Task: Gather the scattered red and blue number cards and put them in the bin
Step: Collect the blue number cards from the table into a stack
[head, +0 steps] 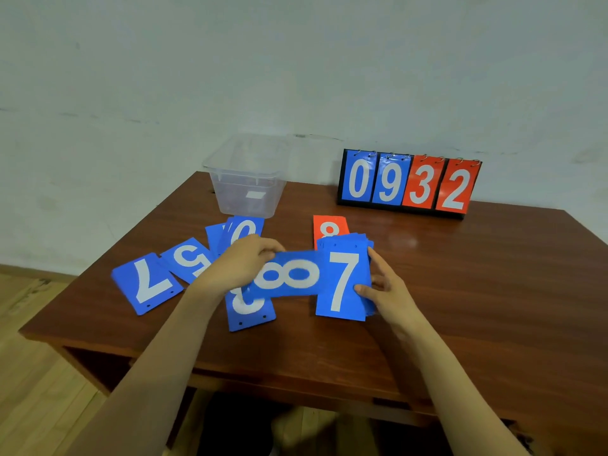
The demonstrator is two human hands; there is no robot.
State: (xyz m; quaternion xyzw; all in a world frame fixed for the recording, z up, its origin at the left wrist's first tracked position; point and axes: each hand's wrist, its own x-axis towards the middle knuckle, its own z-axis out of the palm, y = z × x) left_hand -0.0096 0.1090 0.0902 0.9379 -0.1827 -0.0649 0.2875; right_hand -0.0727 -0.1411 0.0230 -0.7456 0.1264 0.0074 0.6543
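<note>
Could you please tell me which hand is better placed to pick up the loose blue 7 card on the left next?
Probably left. The left hand pinches only the blue 8 card and lies close to the loose blue 7 card; the right hand grips the card stack, farther away.

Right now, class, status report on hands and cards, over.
Left hand pinches sideways blue 8 card. Right hand holds blue stack, 7 on top. Other loose cards lie on table. Bin unobstructed.

table [460, 274]: brown wood | on it: clear bin [246, 195], scoreboard [408, 185], blue cards [148, 284], red card [329, 225]
</note>
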